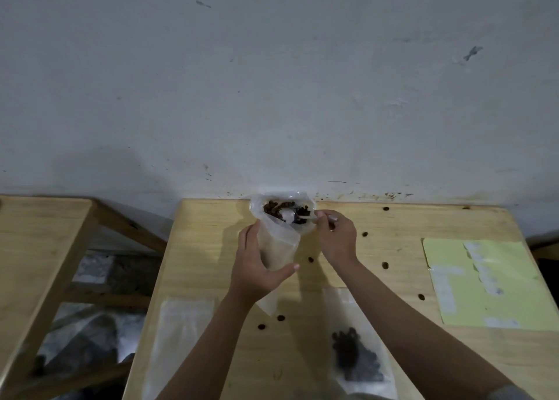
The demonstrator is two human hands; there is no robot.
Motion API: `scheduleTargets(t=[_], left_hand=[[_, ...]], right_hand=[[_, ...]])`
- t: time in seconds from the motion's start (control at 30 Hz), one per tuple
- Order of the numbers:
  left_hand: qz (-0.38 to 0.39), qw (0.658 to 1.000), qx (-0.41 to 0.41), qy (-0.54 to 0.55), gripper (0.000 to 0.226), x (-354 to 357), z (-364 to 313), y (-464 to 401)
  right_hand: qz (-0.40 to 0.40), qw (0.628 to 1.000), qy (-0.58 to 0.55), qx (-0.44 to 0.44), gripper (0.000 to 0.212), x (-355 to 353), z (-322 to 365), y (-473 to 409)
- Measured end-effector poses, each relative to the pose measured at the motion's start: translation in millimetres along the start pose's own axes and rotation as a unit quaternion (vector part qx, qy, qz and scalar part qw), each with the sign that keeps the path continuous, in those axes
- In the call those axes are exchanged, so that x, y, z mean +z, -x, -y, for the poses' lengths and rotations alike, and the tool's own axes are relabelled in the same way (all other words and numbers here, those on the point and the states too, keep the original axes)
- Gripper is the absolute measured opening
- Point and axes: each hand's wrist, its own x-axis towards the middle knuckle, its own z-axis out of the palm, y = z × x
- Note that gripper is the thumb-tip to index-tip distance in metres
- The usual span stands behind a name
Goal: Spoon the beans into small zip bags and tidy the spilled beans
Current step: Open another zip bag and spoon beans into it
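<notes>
Head view shows the left hand (257, 266) wrapped around a large clear bag (279, 236) of beans (273, 207), standing at the far edge of the wooden table (393, 278). Just right of it, the right hand (335, 236) pinches a white spoon (292, 216) whose bowl sits in the bag's open mouth. Near the person lie an empty zip bag (181, 339) on the left and a bean-filled zip bag (360, 357) on the right. Loose beans (280, 318) dot the table between them.
</notes>
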Motion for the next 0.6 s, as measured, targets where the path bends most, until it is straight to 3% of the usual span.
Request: scheduleTargets(t=[0.33, 0.6], left_hand=[[-0.002, 0.999, 0.021, 0.024, 0.104, 6.5, 9.6, -8.3], [0.000, 0.999, 0.031, 0.027, 0.102, 3.3, 13.2, -5.8]], right_hand=[[-0.018, 0.978, -0.118, 0.170, 0.027, 18.7, -5.6, -11.7], [-0.042, 0.967, -0.181, 0.173, 0.022, 0.2, 6.0, -11.7]])
